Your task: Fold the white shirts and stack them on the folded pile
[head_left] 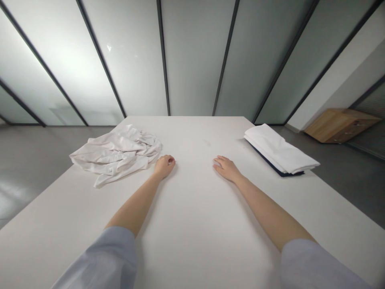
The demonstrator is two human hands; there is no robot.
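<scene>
Both my arms reach out over a white table. My left hand rests on the tabletop with its fingers curled into a loose fist, holding nothing, just right of a crumpled white garment at the table's left side. My right hand lies flat, palm down, fingers extended, on bare tabletop near the middle. A neat stack of folded white cloth with a dark layer underneath sits at the right edge, apart from my right hand.
Frosted glass panels with dark frames stand behind the table's far edge. A low wooden cabinet is on the grey floor at the far right. Grey floor surrounds the table on both sides.
</scene>
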